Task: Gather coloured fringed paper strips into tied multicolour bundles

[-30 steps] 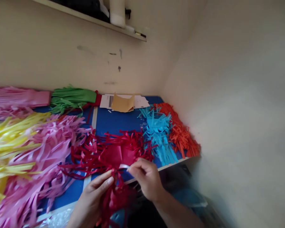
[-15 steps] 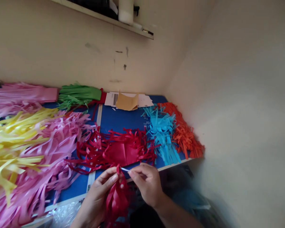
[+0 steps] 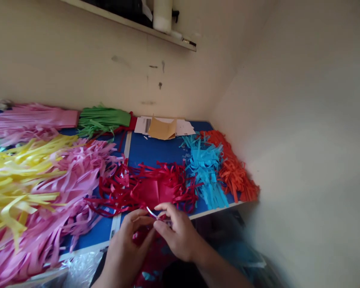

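A thin white strip [image 3: 151, 212] sticks up between my two hands, its lower end at the fingertips of my right hand [image 3: 178, 234]. That hand is closed in a pinch on the strip, with a bit of red paper beside it. My left hand [image 3: 129, 244] is closed around the top of a red paper tassel [image 3: 156, 252], which hangs below the table edge and is partly hidden by my fingers. Just beyond my hands, a pile of red fringed paper [image 3: 156, 190] lies on the blue table [image 3: 144, 152].
Yellow fringe [image 3: 24, 168] and pink fringe [image 3: 75, 180] cover the left side. Green fringe [image 3: 105, 118] and white papers [image 3: 184, 127] lie along the wall. Light blue fringe [image 3: 204, 160] and orange fringe [image 3: 234, 172] are at the right. A shelf [image 3: 132, 26] hangs above.
My hands have come together, and the white strip now points up to the left. The tassel's top, visible before, is now mostly covered by my fingers.
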The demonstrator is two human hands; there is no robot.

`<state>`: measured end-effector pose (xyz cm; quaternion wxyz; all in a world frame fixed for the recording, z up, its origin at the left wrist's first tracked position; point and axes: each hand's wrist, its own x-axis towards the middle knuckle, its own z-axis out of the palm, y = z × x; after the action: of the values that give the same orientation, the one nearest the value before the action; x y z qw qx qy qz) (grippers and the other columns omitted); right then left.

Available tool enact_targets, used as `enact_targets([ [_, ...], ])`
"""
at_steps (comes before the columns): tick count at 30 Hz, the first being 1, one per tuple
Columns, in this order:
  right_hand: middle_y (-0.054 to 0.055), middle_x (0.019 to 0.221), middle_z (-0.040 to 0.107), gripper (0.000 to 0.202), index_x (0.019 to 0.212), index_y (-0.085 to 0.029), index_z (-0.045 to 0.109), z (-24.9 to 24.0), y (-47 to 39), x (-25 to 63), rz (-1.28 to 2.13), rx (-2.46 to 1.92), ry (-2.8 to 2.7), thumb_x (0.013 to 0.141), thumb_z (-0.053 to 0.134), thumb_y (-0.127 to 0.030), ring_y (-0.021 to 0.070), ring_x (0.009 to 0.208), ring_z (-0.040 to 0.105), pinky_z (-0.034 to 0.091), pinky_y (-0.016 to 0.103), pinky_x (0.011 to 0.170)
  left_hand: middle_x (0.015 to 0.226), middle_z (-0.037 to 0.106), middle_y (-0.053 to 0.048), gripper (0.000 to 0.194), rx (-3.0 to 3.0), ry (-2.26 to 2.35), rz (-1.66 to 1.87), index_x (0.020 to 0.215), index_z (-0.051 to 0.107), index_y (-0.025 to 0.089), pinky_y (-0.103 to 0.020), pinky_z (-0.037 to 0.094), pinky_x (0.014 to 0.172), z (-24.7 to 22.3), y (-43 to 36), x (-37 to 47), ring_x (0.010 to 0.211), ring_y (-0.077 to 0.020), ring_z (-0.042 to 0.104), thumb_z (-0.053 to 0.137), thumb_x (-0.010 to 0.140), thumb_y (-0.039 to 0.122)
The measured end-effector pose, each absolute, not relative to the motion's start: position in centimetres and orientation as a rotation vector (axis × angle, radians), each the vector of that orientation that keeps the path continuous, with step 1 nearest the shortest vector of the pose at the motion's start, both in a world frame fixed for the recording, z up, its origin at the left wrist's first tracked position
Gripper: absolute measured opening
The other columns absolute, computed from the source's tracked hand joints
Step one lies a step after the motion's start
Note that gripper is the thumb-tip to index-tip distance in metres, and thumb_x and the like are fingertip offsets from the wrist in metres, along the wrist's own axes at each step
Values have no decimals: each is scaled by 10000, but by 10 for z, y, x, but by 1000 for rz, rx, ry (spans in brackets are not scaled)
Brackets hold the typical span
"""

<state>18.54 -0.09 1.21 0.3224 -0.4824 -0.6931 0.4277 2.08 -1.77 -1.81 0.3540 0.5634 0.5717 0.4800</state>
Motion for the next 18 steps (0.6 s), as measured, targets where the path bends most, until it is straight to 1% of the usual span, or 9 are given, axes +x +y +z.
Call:
enact_targets([
  [2,33,803,715,177,955,-196,702,6,2,182,1121,-1297,-1701,867,630,-332,170,741,656,491,261,678,808,766,-22,205,1771,1538,1274,892,650,246,-258,596,626,-14,-17,21,714,-201,745,698,767,403],
  [3,24,769,702,137,841,-200,704,5,5,183,1097,-1269,-1660,852,653,-327,165,737,642,487,266,698,810,766,-15,177,1887,1554,1300,877,662,250,-244,594,617,-11,-17,23,707,-190,744,668,799,409],
  [6,29,817,691,226,685,-205,663,23,23,210,1160,-1079,-1465,812,718,-384,173,815,628,486,308,807,816,761,10,163,2075,1535,1373,900,668,262,-217,592,633,-4,-15,29,696,-157,743,609,861,409],
  [7,27,810,678,265,678,-206,647,36,31,229,1241,-1011,-1362,802,730,-426,169,792,625,495,313,794,829,761,18,147,2098,1512,1371,914,662,269,-212,592,645,-3,-15,31,705,-150,744,603,870,396],
  [9,-10,674,604,328,687,-216,616,67,47,274,1354,-921,-1164,792,729,-505,142,646,585,508,298,689,839,762,38,110,2088,1441,1331,938,636,282,-197,587,642,-4,-15,35,713,-138,744,609,870,364],
  [11,-54,564,491,322,677,-224,597,95,57,314,1243,-908,-1123,781,750,-488,111,524,495,475,255,579,828,763,55,144,1990,1362,1275,988,586,286,-188,584,631,-10,-15,37,709,-131,743,625,861,340],
  [13,-38,617,545,233,716,-231,647,107,56,327,952,-1022,-1249,818,735,-421,115,584,533,475,242,605,824,765,64,226,1856,1295,1235,1047,525,285,-193,587,649,-17,-16,40,718,-128,742,635,853,318],
  [15,7,766,654,153,796,-233,722,95,46,307,791,-1169,-1547,836,721,-381,139,723,609,495,256,686,838,767,65,268,1762,1260,1214,1068,495,285,-205,589,684,-22,-17,45,746,-129,742,642,844,298],
  [18,49,915,707,204,908,-229,764,54,26,251,910,-1168,-1907,793,758,-398,177,816,660,524,289,728,851,760,55,243,1711,1230,1189,1033,523,278,-215,585,701,-21,-18,51,770,-133,736,648,824,265],
])
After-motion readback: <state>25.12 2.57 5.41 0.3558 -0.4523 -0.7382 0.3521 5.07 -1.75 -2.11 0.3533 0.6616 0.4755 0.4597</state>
